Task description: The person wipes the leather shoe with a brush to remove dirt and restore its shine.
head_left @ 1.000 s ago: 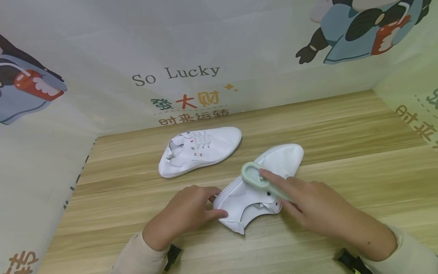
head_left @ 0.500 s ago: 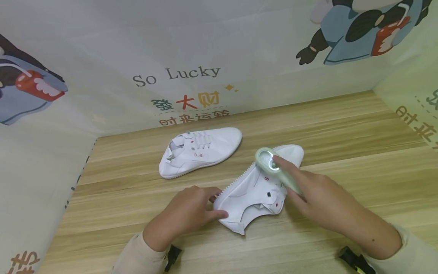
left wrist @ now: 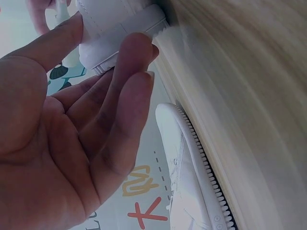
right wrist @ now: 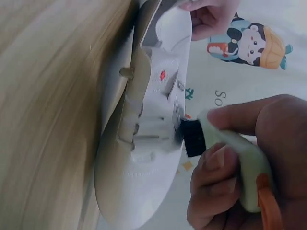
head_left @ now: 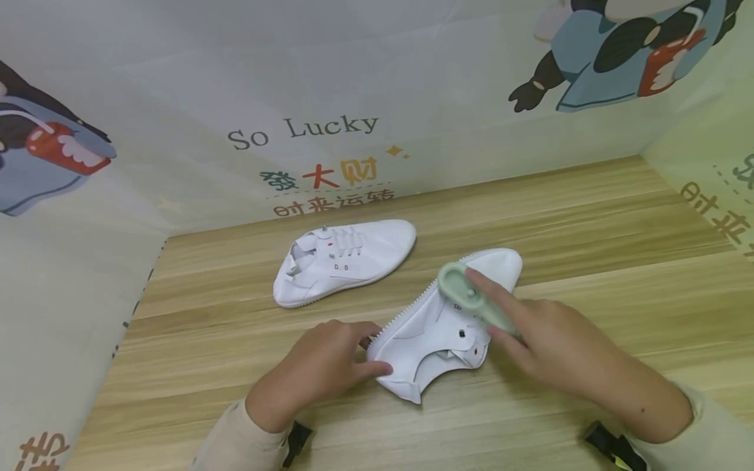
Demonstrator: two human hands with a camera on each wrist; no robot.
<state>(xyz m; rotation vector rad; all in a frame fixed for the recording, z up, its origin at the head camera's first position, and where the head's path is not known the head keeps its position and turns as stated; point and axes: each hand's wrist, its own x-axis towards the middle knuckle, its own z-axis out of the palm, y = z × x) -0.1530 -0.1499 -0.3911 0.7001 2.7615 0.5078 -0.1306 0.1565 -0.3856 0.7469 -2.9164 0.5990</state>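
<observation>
A white lace-up shoe (head_left: pixel 406 347) lies tipped on its side, its sole edge facing the back left. At its heel my left hand (head_left: pixel 318 360) grips it, thumb on the upper and fingers around the sole side. My right hand (head_left: pixel 548 343) holds a pale green shoe brush (head_left: pixel 455 284) by the handle, index finger stretched along the head. In the right wrist view the brush's dark bristles (right wrist: pixel 193 138) are against the shoe's side next to the laces, and an orange loop (right wrist: pixel 269 206) hangs from the handle end.
A second white shoe (head_left: pixel 377 252) stands upright on the wood-grain table (head_left: pixel 589 229), behind and left of the first. Printed cloth walls (head_left: pixel 448 131) enclose the table at the back and sides.
My right hand has moved the brush from the shoe's middle toward the toe, to the right; in the last half second it came slightly back down. My left hand and both shoes stay put.
</observation>
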